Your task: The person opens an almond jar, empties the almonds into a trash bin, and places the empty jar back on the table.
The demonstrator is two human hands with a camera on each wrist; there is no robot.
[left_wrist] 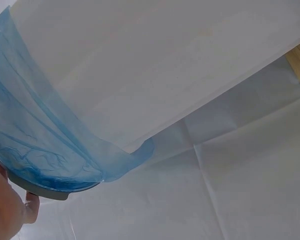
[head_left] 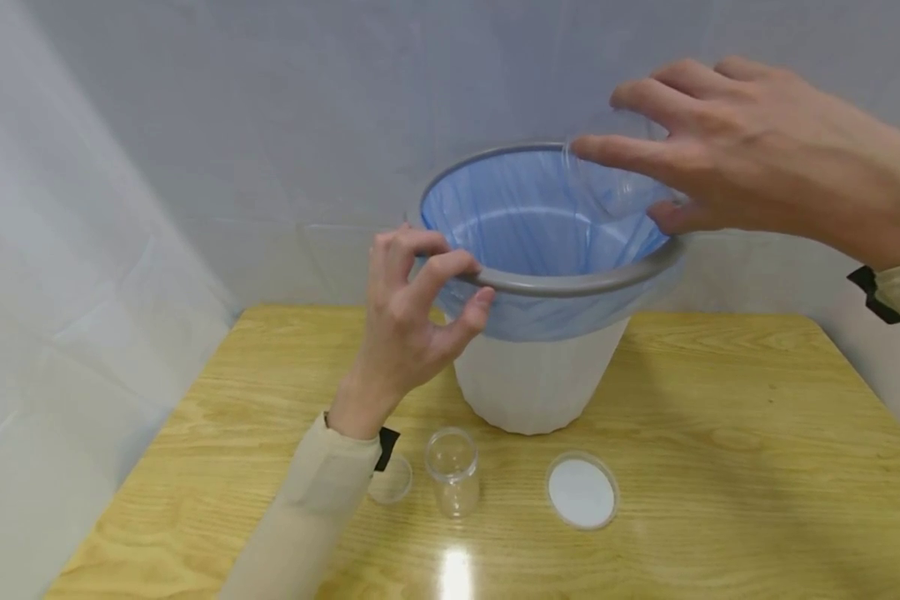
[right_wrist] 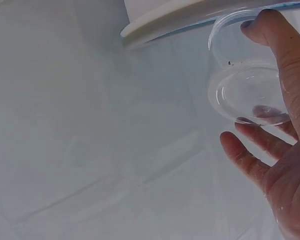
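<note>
One bin (head_left: 540, 379), rim pinched by left hand (head_left: 412, 312); right hand (head_left: 727, 150) grips one clear cup (right_wrist: 247, 92).

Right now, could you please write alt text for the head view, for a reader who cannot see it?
A left hand grips the grey rim of a white waste bin lined with a blue bag, while the right hand holds a clear container above the opening. On the wooden table in front stand a clear jar, a clear lid and a white-filled dish.
</note>
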